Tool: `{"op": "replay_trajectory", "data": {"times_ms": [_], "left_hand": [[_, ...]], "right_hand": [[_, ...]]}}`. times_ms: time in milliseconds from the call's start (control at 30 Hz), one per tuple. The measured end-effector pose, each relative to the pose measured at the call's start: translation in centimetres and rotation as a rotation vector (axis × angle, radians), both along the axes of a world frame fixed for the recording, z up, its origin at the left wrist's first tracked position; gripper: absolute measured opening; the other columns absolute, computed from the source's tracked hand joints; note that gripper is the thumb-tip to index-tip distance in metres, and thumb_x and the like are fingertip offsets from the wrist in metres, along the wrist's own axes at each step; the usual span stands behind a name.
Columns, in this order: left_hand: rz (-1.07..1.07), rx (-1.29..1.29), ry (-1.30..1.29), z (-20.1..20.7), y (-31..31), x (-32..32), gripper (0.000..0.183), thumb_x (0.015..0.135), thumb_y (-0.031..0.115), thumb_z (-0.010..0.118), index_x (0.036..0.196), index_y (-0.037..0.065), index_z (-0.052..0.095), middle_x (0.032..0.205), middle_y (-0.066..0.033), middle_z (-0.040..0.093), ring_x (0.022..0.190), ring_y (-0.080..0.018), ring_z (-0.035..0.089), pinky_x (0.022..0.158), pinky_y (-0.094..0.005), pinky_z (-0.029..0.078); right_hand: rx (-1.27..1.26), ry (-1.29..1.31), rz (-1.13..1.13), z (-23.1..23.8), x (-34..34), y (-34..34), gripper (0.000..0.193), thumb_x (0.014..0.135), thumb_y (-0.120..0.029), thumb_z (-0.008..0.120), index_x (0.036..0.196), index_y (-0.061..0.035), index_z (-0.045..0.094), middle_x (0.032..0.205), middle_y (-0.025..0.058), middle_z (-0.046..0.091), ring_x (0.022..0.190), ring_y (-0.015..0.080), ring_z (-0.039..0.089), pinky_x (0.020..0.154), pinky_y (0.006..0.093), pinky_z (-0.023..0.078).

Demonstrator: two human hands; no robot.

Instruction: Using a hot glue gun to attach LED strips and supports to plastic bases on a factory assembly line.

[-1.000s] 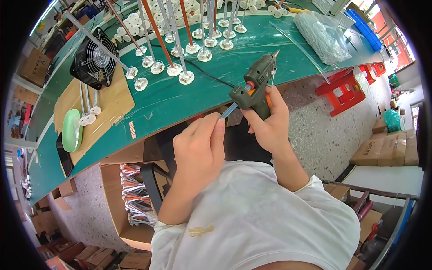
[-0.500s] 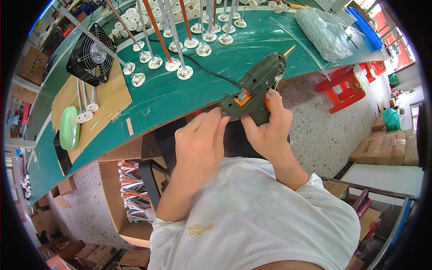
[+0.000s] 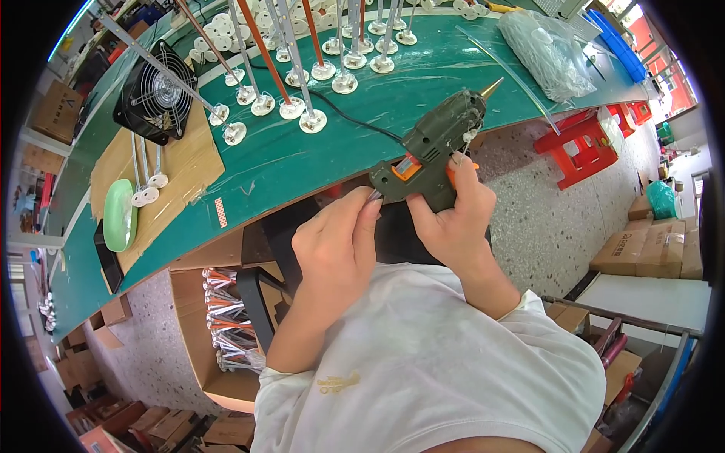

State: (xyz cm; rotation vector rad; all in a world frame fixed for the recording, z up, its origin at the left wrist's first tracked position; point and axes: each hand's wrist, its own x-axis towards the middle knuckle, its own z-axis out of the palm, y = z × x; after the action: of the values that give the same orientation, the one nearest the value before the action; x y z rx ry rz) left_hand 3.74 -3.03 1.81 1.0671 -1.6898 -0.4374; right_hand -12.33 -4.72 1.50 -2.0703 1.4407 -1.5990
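The right hand [image 3: 457,208] has its grip wrapped around the handle of a dark green plastic glue gun [image 3: 442,136] with a pointy gold tip, by the near edge of the flat green worktop [image 3: 294,174]. The left hand [image 3: 336,235] has a narrow grip, pinching a thin see-through stick [image 3: 374,195] at the gun's back end. Tall silver and orange poles [image 3: 262,49] with round white feet stand on the worktop.

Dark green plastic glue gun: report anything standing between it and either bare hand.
Nothing visible separates the right hand from the dark green plastic glue gun. Between the left hand and the gun's rear shows a translucent, rod-shaped glue stick.
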Motion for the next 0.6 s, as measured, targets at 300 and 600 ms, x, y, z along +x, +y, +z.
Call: {"op": "replay_trajectory", "data": {"times_ms": [300, 600], "left_hand": [[-0.136, 0.095, 0.053, 0.1, -1.0, 0.0, 0.011, 0.087, 0.001, 0.061, 0.096, -0.005, 0.062, 0.072, -0.0131, 0.064, 0.056, -0.0203, 0.062, 0.051, -0.0277, 0.047], [-0.064, 0.084, 0.04, 1.2, 0.5, 1.7, 0.019, 0.09, 0.006, 0.054, 0.101, -0.008, 0.063, 0.086, -0.014, 0.067, 0.074, -0.0168, 0.062, 0.07, -0.0278, 0.049]], "right_hand": [[-0.049, 0.069, -0.014, -0.1, -0.8, -0.6, 0.039, 0.066, -0.002, 0.071, 0.1, 0.0036, 0.051, 0.083, 0.0144, 0.066, 0.066, 0.0251, 0.067, 0.057, 0.0281, 0.05], [0.168, -0.328, 0.107, 0.1, -3.8, -0.4, 0.042, 0.074, -0.007, 0.071, 0.109, 0.0005, 0.05, 0.071, 0.0097, 0.058, 0.052, 0.02, 0.057, 0.048, 0.0268, 0.045]]}}
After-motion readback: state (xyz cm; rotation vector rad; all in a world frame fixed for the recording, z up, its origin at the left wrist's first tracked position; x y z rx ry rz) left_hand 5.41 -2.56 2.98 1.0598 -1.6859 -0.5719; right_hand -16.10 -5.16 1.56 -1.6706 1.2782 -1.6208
